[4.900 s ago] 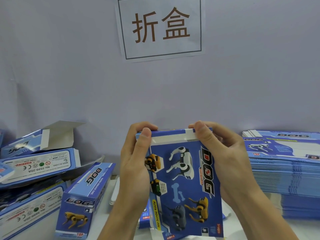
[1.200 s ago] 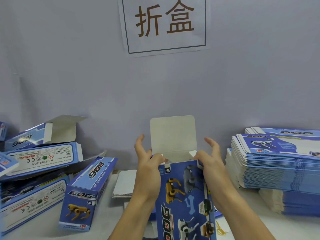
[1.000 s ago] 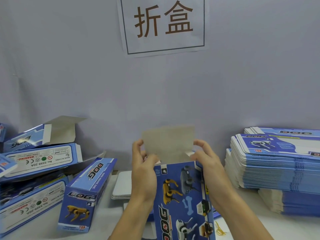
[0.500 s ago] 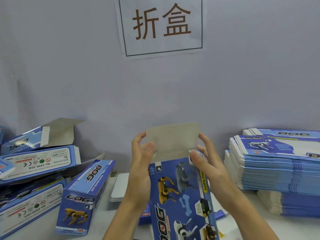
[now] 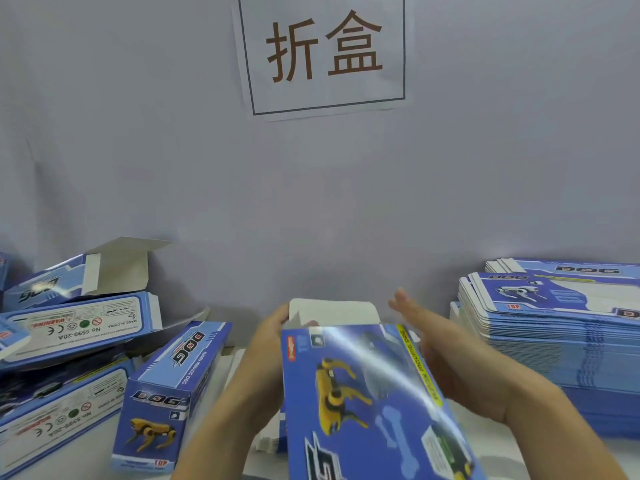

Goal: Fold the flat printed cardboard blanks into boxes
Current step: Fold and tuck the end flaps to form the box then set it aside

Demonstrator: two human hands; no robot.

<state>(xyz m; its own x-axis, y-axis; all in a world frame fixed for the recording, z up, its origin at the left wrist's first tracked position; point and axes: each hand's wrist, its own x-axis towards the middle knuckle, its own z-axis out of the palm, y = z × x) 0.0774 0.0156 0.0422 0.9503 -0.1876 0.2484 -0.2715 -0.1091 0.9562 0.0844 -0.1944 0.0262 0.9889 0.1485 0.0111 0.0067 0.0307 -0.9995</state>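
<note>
Grey wall (image 5: 173, 150), filling the upper frame, bearing a white paper sign (image 5: 323, 51) with two brown characters at top centre. Stack of flat blanks (image 5: 561, 341), blue-printed, at right edge, piled high on the white table (image 5: 86, 448). Heap of folded boxes (image 5: 69, 327) at left, several lying tilted on one another, one with its grey flap open. One upright folded box (image 5: 166, 400) just right of that heap, yellow dog printed on its end. Box being folded (image 5: 374, 403), lower centre, tilted, white top flap raised at its far end. Left hand (image 5: 263, 368) grips the box's left edge, fingers curled round the far corner. Right hand (image 5: 446, 355) lies along the right side, fingers straight and slightly blurred.
</note>
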